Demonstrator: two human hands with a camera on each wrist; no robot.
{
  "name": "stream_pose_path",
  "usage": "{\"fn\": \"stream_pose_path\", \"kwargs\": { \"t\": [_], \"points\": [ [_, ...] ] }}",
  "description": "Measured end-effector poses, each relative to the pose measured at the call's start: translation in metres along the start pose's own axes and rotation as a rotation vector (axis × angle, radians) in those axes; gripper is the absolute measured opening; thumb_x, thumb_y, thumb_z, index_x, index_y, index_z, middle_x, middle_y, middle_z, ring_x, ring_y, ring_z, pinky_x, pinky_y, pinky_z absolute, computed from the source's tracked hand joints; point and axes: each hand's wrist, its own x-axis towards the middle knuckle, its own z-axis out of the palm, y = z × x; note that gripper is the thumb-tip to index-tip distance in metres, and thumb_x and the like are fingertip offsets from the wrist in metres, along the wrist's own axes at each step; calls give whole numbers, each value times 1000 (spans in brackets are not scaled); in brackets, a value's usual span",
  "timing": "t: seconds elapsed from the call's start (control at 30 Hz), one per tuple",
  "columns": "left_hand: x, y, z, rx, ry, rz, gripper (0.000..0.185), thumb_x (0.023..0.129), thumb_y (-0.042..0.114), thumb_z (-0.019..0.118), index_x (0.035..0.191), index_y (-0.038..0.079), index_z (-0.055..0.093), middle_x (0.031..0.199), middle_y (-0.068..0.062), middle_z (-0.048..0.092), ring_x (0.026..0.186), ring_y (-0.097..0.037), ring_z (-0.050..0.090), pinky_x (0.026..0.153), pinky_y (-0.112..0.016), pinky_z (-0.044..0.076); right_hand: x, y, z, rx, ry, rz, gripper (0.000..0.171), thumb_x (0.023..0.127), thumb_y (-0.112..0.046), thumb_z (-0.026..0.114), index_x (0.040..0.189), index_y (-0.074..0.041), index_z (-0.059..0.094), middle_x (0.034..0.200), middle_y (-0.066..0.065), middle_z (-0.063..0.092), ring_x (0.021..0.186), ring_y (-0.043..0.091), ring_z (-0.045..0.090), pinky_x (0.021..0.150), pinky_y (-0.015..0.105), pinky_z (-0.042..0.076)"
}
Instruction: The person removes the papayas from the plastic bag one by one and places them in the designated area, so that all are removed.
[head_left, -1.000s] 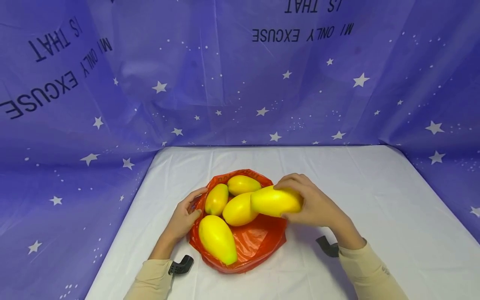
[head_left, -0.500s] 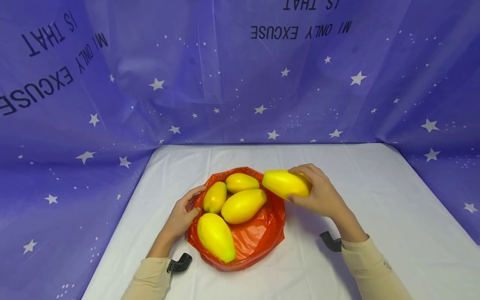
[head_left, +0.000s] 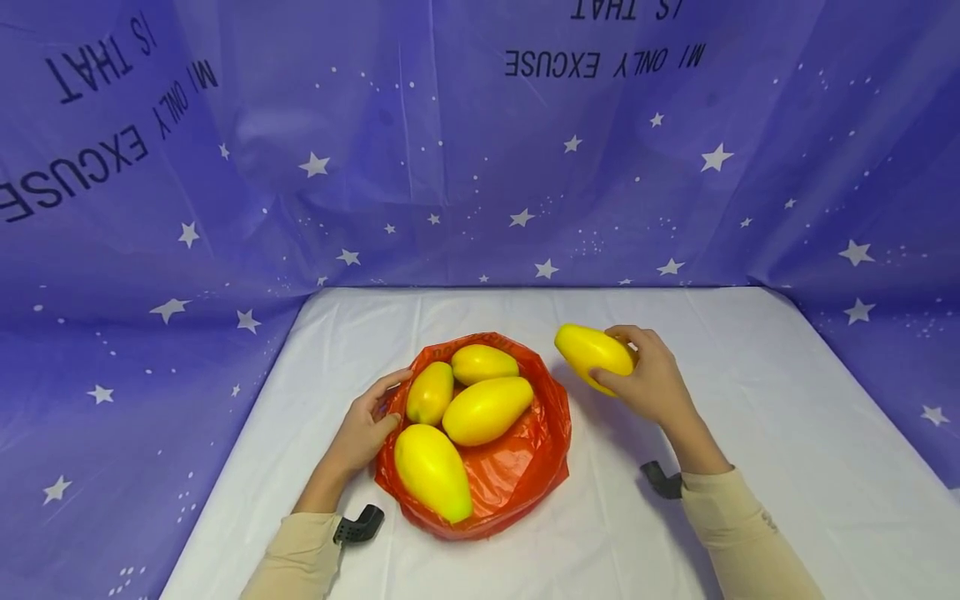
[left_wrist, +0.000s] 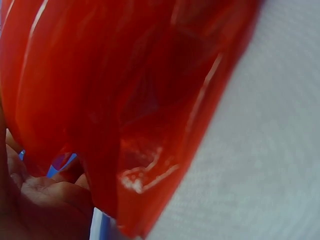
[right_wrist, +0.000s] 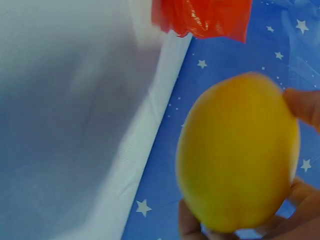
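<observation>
right hand [head_left: 651, 387] grips papaya [head_left: 594, 353]; left hand [head_left: 365, 431] holds bag [head_left: 517, 475]

Printed upside down on the purple backdrop [head_left: 480, 167] — "MI ONLY EXCUSE IS THAT" — top centre and upper left.

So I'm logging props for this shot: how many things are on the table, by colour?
Yellow fruits: 5, four in the bag and one in the right hand
Red plastic bag: 1
Total: 6
</observation>
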Motion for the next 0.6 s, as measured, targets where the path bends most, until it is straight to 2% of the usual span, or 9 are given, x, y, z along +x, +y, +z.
{"fn": "stream_pose_path", "kwargs": {
  "t": [0.13,0.27,0.4,0.6],
  "points": [
    [-1,-2,1,-11,6,-21,63,87,-14,46,145,12,45,145,-9,45,126,-28,48,100,-23,42,-1,7,1,-55,3,82,59,77,-33,79,126,-9,56,119,18,54,102,35,50,81,50,41],
    [-1,0,0,-8,8,-26,64,86,-14,46,144,11,45,145,-9,46,126,-28,48,99,-23,43,-2,14,-1,-82,26,136,61,77,-33,78,127,-6,55,118,23,53,104,40,48,82,53,39],
    [-1,1,0,-8,6,-29,63,86,-14,46,145,11,45,145,-10,46,125,-29,49,99,-23,43,-4,21,-1,-102,54,192,64,77,-34,78,128,-5,54,114,24,54,102,44,45,80,52,35],
    [-1,-1,1,-13,3,-26,63,87,-14,46,145,10,44,146,-12,45,126,-30,48,98,-23,43,-6,25,-1,-113,67,247,63,78,-35,76,127,-3,53,111,25,54,100,42,44,79,48,32]
  ]
}}
